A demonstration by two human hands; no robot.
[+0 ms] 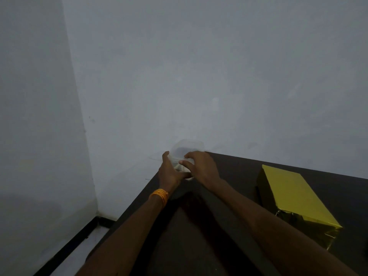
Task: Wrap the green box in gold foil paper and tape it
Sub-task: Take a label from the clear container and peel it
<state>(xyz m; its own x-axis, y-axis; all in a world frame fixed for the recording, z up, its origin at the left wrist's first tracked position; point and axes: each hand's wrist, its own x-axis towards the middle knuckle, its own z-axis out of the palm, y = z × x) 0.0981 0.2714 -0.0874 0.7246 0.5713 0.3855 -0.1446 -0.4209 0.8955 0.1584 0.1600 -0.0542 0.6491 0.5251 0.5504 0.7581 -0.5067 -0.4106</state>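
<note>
At table (229, 226) corner, hands (185, 168) on container (184, 151)

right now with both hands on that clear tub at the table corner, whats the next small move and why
Probably press the lid down or set the clear tub aside. The box already sits covered in gold foil on the table, and the left hand and right hand only grip the tub.

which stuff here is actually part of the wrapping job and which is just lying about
Part of the job:
- gold foil-wrapped box, lying on the dark table, untouched
- left hand and right hand, both on a clear plastic container with its lid up; contents too unclear to tell

Just there:
- orange thread band on the left wrist
- grey wall
</note>
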